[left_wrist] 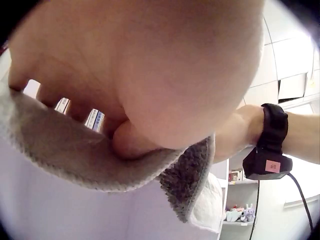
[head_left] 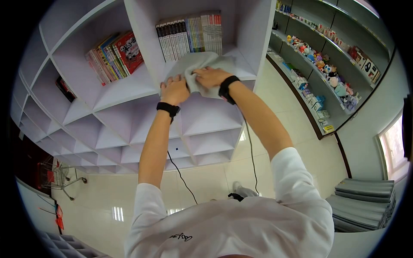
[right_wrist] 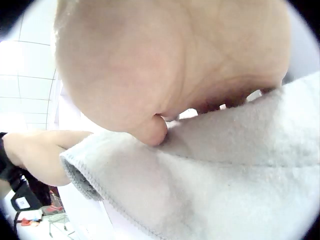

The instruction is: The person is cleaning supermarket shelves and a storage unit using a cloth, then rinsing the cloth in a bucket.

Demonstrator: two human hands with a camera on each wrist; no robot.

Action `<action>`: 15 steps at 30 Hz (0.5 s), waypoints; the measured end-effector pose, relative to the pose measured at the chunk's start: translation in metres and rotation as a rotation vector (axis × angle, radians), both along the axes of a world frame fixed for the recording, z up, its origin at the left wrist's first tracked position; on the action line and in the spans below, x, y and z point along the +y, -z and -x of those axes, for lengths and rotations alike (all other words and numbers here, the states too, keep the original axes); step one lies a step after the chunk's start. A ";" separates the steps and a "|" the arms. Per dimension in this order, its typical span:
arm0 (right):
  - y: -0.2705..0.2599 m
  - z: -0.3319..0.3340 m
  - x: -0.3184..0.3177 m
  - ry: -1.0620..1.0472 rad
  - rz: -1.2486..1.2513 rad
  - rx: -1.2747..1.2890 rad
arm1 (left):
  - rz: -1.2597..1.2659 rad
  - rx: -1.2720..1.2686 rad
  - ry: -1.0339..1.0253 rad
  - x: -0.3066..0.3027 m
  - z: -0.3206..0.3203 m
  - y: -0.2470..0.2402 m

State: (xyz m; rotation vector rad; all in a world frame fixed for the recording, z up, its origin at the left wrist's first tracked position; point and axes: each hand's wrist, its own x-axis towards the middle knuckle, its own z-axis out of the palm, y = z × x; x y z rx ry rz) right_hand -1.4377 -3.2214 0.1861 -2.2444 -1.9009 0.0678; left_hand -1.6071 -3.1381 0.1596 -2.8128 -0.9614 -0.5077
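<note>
Hands [head_left: 175, 91] [head_left: 211, 78], both loosely open, press gray cloth [head_left: 185, 64] near books [head_left: 195, 36] with illegible spines.

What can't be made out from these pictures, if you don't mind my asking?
- The part of the white shelf board under the gray cloth: head view, covered by the cloth.
- Fingertips of the left hand: left wrist view, hidden by the palm and cloth.
- Fingertips of the right hand: right wrist view, hidden likewise.
- Titles on the upright books: head view, too small.
</note>
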 end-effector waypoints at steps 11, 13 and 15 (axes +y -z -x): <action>0.022 0.033 -0.007 0.005 -0.193 -0.156 | -0.040 -0.085 -0.035 0.017 -0.001 0.010; 0.039 0.027 -0.009 0.022 -0.315 -0.283 | -0.062 -0.129 -0.038 -0.001 -0.011 0.010; 0.042 0.014 -0.015 0.001 -0.319 -0.283 | -0.066 -0.126 -0.057 -0.018 -0.023 0.007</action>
